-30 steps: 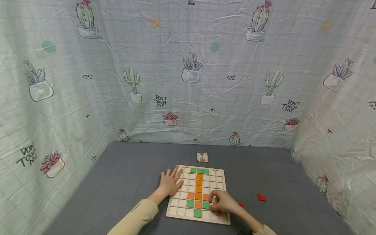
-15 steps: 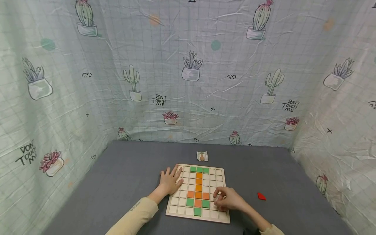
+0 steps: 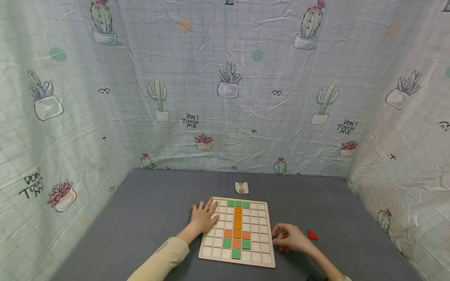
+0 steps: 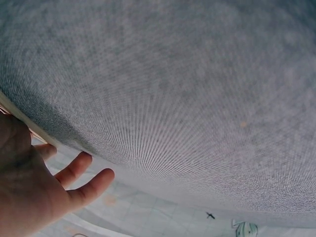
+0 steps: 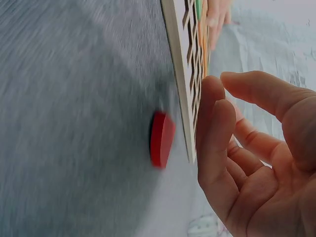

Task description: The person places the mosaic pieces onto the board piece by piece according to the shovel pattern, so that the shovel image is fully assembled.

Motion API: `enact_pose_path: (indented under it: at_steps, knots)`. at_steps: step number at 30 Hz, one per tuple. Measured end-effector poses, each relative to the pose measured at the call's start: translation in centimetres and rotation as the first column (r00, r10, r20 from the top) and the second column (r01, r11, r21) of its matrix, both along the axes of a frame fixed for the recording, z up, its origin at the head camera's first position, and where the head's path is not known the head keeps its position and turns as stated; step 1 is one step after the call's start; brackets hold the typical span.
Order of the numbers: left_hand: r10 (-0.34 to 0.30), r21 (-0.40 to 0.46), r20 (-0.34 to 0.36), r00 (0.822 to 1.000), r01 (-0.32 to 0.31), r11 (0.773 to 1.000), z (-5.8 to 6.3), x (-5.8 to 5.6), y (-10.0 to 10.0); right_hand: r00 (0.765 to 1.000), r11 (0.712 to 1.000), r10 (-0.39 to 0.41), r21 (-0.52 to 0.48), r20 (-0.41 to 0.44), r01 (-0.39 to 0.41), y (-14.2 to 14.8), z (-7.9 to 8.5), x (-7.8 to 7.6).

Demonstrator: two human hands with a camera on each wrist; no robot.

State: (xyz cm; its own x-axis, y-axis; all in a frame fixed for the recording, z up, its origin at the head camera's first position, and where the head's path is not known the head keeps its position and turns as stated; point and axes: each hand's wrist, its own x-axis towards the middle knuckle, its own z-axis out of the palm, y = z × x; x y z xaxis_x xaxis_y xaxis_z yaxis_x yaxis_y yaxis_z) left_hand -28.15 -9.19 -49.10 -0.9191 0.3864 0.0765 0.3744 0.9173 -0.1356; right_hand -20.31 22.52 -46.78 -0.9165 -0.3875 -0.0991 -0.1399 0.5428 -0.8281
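A square wooden grid board (image 3: pixel 265 249) lies on the table, with green, orange and salmon square tiles (image 3: pixel 238 225) set in some cells. My left hand (image 3: pixel 202 219) rests with spread fingers on the board's upper left edge; several of its fingers (image 4: pixel 89 190) show in the left wrist view. Just off the right edge, my right hand (image 3: pixel 290 237) hovers with loosely bent fingers and nothing visible between them. One red quarter-round piece (image 3: pixel 312 235) lies farther right. In the right wrist view, a red piece (image 5: pixel 162 140) lies beside the board, below the fingers.
A small printed card (image 3: pixel 241 187) with a tile pattern lies beyond the board's far edge. Grey cloth covers the table (image 3: pixel 158 203). A cactus-print curtain (image 3: pixel 225 128) encloses the back and both sides.
My right hand has moved right, from above the board's lower right cells to just outside its right edge. The left hand has stayed put, and the tiles look the same.
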Motion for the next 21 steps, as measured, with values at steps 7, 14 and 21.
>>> enact_pose_path:
  at_steps: [7, 14, 21]
  knots:
    - [-0.006, 0.009, 0.000, 1.000, 0.006, 1.000, 0.2, 0.2, 0.0, 0.999, 0.998, -0.051, 0.020, -0.008, 0.051, 1.6, 0.2, 0.3]
    - [-0.011, 0.018, 0.001, 1.000, 0.011, 1.000, 0.2, 0.2, 0.0, 0.998, 0.998, -0.068, 0.002, 0.003, 0.068, 1.7, -0.2, 0.4]
    - [-0.014, 0.019, 0.012, 1.000, 0.014, 1.000, 0.2, 0.1, -0.1, 1.000, 0.999, 0.015, -0.034, 0.001, -0.015, 0.5, -0.5, 0.3]
